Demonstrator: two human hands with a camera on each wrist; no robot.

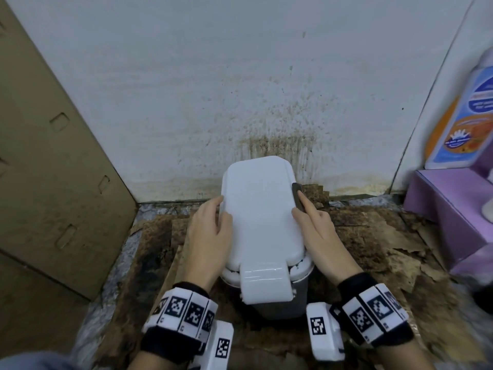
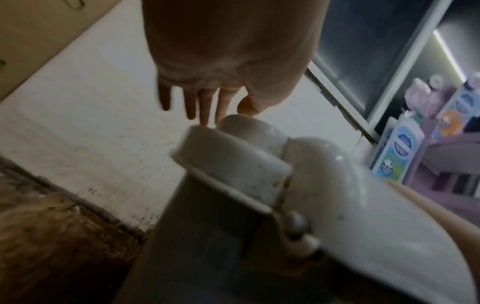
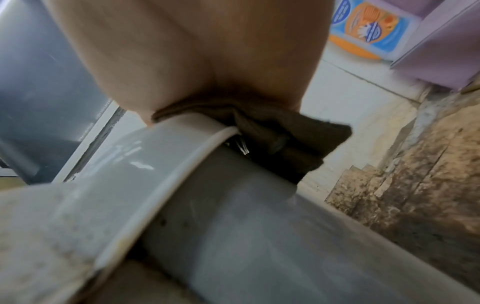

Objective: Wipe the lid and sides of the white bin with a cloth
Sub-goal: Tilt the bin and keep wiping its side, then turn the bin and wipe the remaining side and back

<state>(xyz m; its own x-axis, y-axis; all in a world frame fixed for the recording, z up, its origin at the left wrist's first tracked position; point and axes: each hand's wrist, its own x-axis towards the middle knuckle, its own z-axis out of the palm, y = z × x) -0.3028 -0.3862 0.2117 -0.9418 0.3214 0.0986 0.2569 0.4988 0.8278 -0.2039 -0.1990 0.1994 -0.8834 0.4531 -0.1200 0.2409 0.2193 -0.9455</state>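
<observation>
The white bin [image 1: 269, 303] stands on the floor against the wall, its white lid [image 1: 260, 209] down. My left hand [image 1: 213, 228] rests on the lid's left edge, with the thumb on top and straight fingers [image 2: 205, 107] along the side. My right hand [image 1: 309, 220] is at the lid's right edge and pinches a dark cloth [image 1: 296, 194] against the rim. In the right wrist view the cloth [image 3: 285, 139] is folded over the lid's rim [image 3: 161, 156] and hangs down the bin's grey side [image 3: 259, 236].
A tall cardboard box [image 1: 53, 169] leans at the left. The wall [image 1: 266, 102] behind the bin is spattered brown. Stained cardboard sheets [image 1: 373, 241] cover the floor. A purple shelf [image 1: 453, 209] with a large bottle [image 1: 464, 124] stands at the right.
</observation>
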